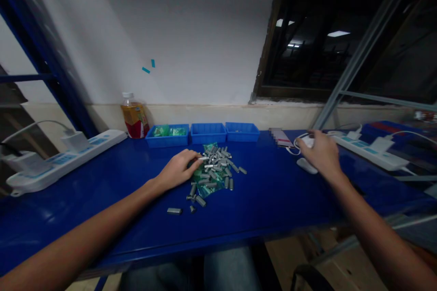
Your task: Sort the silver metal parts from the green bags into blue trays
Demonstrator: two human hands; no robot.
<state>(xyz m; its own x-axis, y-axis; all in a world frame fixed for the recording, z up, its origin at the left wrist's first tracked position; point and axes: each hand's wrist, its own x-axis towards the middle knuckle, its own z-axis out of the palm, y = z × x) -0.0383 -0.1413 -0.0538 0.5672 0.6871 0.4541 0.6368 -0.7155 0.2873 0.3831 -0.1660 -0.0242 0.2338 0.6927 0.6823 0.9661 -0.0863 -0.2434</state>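
Note:
My left hand (179, 169) is at the left side of a loose pile of small silvery metal cylinders (218, 163). Its thumb and fingers are closed on one of these metal cylinders (202, 158). Under the pile lie crumpled green plastic bags (206, 191), partly covered. Over on the right, my right hand (322, 152) is closed around a looped white cable (297, 140), its fingertips partly hidden. Just below that hand a smooth white oval object (306, 166) rests on the blue table (266, 200). A few cylinders (174, 211) lie apart, nearer the front edge.
Three blue bins (208, 138) line the wall; the left one holds green bags (167, 131). Beside them stands a drink bottle (134, 116). A phone (282, 138) lies right of the bins. White power strips (64, 161) with plugs and cables flank both sides, near metal frame posts (362, 50).

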